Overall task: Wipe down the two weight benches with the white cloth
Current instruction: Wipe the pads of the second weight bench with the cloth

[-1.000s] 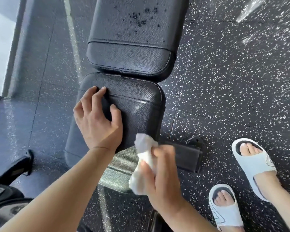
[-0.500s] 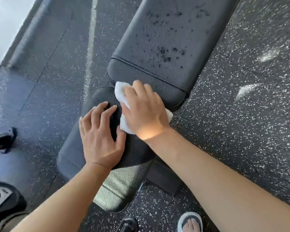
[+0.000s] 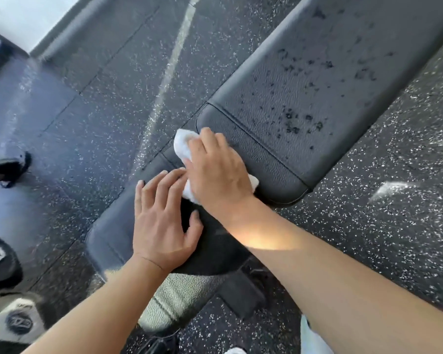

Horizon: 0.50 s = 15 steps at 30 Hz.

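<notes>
Our right hand (image 3: 216, 169) lies on the cloth (image 3: 183, 143), palm down with fingers only slightly bent, pressing it flat at the gap between the two pads. The hand hides most of the cloth; we see only a bunched white edge past the fingertips at 10 o'clock, a strip by the thumb, and a small corner at 3 o'clock of the knuckles. Whether the thumb tucks under the cloth we cannot tell.

Our left hand (image 3: 161, 226) rests spread and flat on the seat pad (image 3: 113, 241), fingers fanned toward 12 o'clock, fingertips just beside the cloth; the index tip seems to touch it, but blur leaves that unsure. This hand holds nothing.

The seat pad is largely hidden beneath both hands and the right forearm; its near end catches glare and looks pale and grainy. The back pad (image 3: 317, 93) runs off toward 1 o'clock, cut by the frame's top edge, and carries dark wet spots (image 3: 296, 122) across its surface.

Below the seat, a dark bracket (image 3: 243, 295) of the bench frame shows only in part. The speckled floor (image 3: 368, 238) surrounds everything. At 9 o'clock a black foot of some equipment (image 3: 8, 169) is cut off, and at 7 o'clock a dark object with a round emblem (image 3: 18, 321) is too blurred to identify.
</notes>
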Available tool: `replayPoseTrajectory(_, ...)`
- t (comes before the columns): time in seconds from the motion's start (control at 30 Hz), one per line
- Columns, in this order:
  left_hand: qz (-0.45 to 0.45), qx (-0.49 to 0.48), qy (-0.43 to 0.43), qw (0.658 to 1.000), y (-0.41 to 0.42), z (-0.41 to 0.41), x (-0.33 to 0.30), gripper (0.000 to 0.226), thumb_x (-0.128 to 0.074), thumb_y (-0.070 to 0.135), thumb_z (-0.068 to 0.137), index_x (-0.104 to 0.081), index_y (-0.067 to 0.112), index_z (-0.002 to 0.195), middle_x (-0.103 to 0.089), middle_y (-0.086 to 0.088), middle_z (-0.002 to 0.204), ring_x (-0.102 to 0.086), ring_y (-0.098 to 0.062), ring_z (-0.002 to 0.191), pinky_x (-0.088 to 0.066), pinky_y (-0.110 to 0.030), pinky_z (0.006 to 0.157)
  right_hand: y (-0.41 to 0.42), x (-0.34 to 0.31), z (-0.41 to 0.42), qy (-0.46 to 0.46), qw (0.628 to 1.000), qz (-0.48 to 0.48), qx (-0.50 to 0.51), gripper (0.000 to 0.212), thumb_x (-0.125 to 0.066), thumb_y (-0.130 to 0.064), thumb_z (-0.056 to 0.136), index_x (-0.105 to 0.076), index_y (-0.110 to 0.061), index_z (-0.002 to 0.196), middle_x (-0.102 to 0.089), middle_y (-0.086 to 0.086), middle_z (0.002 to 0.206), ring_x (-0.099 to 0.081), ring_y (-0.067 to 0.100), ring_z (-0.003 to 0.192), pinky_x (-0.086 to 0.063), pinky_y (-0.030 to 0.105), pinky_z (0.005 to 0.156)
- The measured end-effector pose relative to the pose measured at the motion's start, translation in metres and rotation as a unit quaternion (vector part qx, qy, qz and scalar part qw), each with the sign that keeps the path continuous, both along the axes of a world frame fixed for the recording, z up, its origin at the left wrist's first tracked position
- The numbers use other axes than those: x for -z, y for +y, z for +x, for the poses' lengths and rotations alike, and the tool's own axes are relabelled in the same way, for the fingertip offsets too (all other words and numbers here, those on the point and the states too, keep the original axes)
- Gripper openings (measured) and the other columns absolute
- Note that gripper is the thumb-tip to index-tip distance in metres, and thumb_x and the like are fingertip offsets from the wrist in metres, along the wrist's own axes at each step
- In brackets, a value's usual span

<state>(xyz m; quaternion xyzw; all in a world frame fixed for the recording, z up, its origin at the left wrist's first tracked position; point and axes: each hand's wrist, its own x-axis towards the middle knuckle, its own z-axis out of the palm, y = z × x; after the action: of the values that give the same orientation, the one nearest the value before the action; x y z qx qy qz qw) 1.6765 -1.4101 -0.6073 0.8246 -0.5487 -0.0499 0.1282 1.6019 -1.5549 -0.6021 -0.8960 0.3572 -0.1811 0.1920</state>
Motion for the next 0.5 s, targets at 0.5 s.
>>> replayPoseTrajectory(0.5, 0.014, -0.015, 0.001, 1.000, 0.012, -0.008, -0.009, 0.064, -0.053, 0.054, 0.093, -0.058, 0.011, 0.141, -0.050, -0.011, 0.155, -0.045, -0.038, 0.142, -0.030, -0.062, 0.120, 0.033, -0.007, -0.032, 0.029, 0.998, -0.043, -0.036, 0.026, -0.057, -0.030, 0.103, -0.067, -0.007, 0.108, -0.062, 0.012, 0.107, -0.057, 0.031, 0.094, -0.045, 0.038, 0.078)
